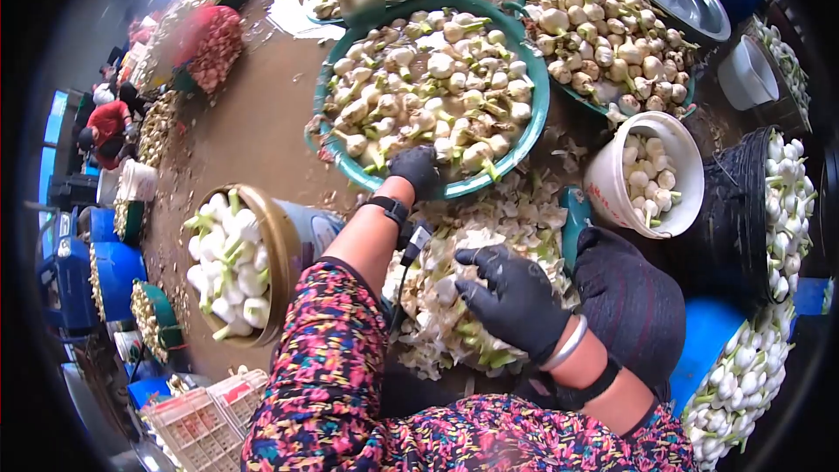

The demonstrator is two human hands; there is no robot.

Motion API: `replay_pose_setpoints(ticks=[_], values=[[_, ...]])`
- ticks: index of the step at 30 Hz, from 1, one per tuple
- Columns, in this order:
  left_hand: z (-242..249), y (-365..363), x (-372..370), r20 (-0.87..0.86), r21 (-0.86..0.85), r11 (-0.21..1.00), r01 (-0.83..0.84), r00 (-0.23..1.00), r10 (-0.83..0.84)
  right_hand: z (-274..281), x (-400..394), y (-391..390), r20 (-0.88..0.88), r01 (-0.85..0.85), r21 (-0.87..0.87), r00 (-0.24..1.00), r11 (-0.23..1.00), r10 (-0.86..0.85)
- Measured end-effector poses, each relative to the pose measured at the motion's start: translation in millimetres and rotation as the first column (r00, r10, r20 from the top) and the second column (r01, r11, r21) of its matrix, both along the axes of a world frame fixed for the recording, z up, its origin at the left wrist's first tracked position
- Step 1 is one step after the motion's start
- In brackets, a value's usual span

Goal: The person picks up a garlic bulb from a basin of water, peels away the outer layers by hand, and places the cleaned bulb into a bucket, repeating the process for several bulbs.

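Observation:
A round green basin (539, 114) full of garlic bulbs with short green stems stands in front of me. At its near rim, my left hand (414, 172) in a black glove reaches down to the bulbs; its fingertips are hidden. Over a heap of garlic skins (446, 297), my right hand (516, 297), also gloved in black, hovers with thumb and fingers apart and nothing held. A small dark tool with a cord (417, 243) lies near my left wrist, and I cannot make out what supports it.
Peeled garlic fills a gold-rimmed bucket (278, 271) at left and a white bucket (695, 157) at right. More bulbs lie in a basin (612, 44) at upper right. A black tub (730, 210) stands at far right. Another person (109, 127) is at far left.

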State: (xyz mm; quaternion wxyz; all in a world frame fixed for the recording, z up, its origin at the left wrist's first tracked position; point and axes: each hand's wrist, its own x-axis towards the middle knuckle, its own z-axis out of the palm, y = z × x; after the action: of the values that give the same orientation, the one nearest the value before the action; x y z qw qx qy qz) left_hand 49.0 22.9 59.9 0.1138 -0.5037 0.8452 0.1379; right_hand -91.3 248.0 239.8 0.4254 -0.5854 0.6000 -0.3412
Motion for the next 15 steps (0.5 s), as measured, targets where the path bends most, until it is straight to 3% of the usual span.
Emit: replay_pose_setpoints(ticks=[4,6,8,9,10,12,14,15], values=[[27,9,-23,0.133,0.134,0.987,-0.085,0.989,0.067,5,-7,-6,0.055,-0.004,0.057,0.998,0.998,0.001],[4,-5,1,0.144,0.115,0.989,-0.091,0.987,0.074,5,-7,-6,0.035,0.009,0.033,0.999,0.999,-0.010],[23,-15,17,-0.351,0.263,0.962,0.073,0.936,0.025,3,-6,-5,0.072,0.051,-0.047,0.996,0.998,-0.047],[30,-9,24,-0.338,0.340,0.920,-0.195,0.888,0.313,3,-5,-4,0.079,0.056,-0.041,0.996,0.998,-0.053],[40,-6,34,-0.332,0.372,0.907,-0.198,0.884,0.329,4,-4,-2,0.054,0.040,-0.016,0.998,0.999,-0.039],[56,12,46,-0.497,0.605,0.771,-0.199,0.662,0.561,0,0,1,0.069,0.040,-0.014,0.997,0.999,-0.039],[97,44,45,-0.633,0.642,0.764,-0.068,0.516,0.578,-8,6,3,0.153,0.086,0.001,0.984,0.996,-0.086],[102,54,48,-0.578,0.739,0.672,-0.045,0.469,0.668,-9,8,4,0.147,0.095,-0.008,0.985,0.995,-0.093]])
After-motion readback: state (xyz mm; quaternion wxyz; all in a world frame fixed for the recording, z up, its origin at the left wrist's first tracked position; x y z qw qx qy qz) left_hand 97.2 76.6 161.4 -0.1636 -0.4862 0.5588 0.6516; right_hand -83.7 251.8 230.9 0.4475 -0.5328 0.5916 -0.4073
